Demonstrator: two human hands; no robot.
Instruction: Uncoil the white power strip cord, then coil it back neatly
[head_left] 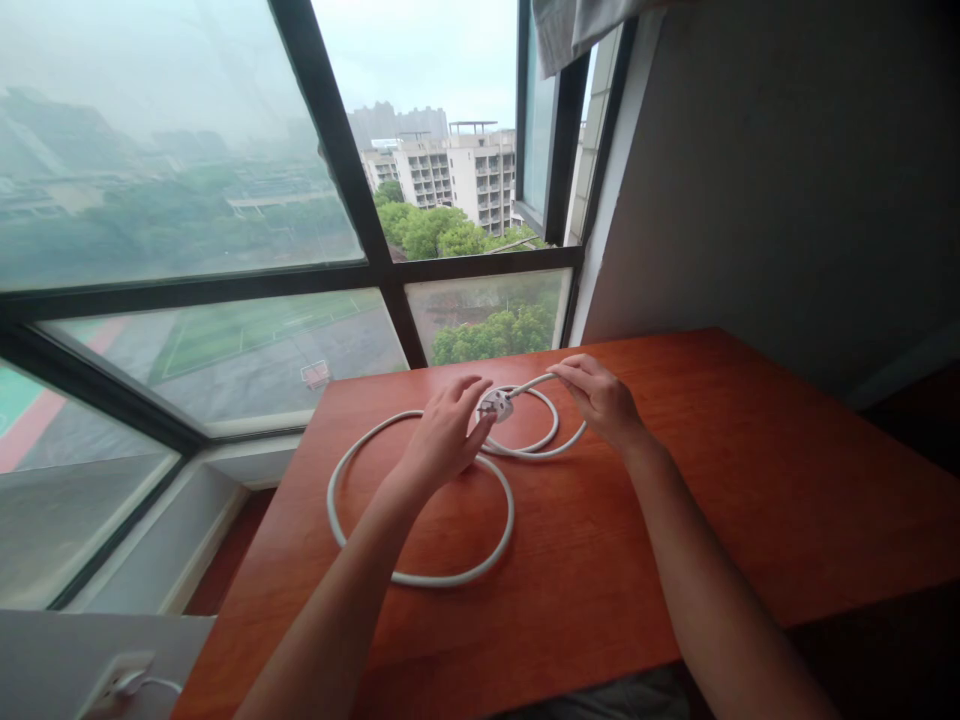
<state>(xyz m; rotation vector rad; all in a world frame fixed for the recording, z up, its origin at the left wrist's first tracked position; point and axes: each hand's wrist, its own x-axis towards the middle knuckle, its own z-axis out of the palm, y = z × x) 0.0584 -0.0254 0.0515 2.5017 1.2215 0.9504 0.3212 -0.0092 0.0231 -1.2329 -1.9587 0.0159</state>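
Note:
A thick white power cable (453,581) lies in wide loops on the reddish-brown wooden table. Its white plug (496,404), metal pins showing, is held a little above the smaller loop and faces my left hand. My left hand (448,428) is beside the plug, fingers and thumb spread around its pin side. Whether the thumb touches the plug I cannot tell. Farther right, my right hand (598,393) pinches the cable a short way behind the plug, between thumb and fingertips.
The wooden table (600,560) reaches to a dark-framed window (386,262) at the back, with an open pane at upper right. A grey curtain (574,30) hangs there. Low at left is a wall socket (116,684) with a white lead plugged in. A dark wall (750,180) rises at right.

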